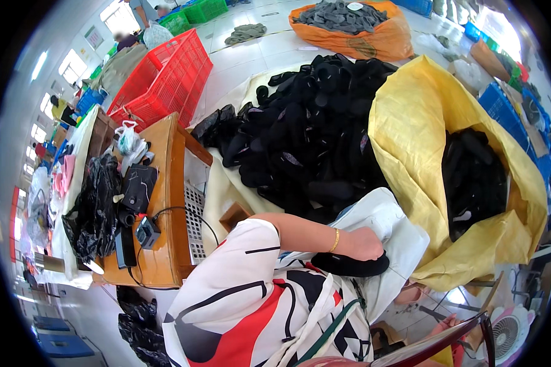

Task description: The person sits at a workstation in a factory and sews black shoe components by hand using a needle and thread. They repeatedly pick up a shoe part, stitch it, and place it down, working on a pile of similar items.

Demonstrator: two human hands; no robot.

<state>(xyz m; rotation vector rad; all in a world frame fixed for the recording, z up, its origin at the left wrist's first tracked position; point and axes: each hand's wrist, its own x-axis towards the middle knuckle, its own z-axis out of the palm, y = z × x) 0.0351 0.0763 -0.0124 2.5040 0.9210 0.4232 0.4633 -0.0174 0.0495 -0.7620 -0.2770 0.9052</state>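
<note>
My left arm reaches across from the left in a white, red and black patterned sleeve, with a gold bracelet at the wrist. My left hand (366, 244) is closed over a black oblong fabric piece (343, 264), its fingers mostly hidden. Under the piece lies a white sheet-like cover (404, 235) over my lap. Just beyond is a large heap of similar black fabric pieces (312, 134), some with small patterned patches. To the right, a yellow woven sack (410, 116) gapes with more black pieces inside. My right hand does not show.
At left stands a wooden table (171, 183) bearing a black plastic bag (98, 208) and a small corded device (147, 232). Behind it is a red crate (165, 79). An orange sack (355, 43) of grey pieces sits at the back. A fan (508, 333) stands at lower right.
</note>
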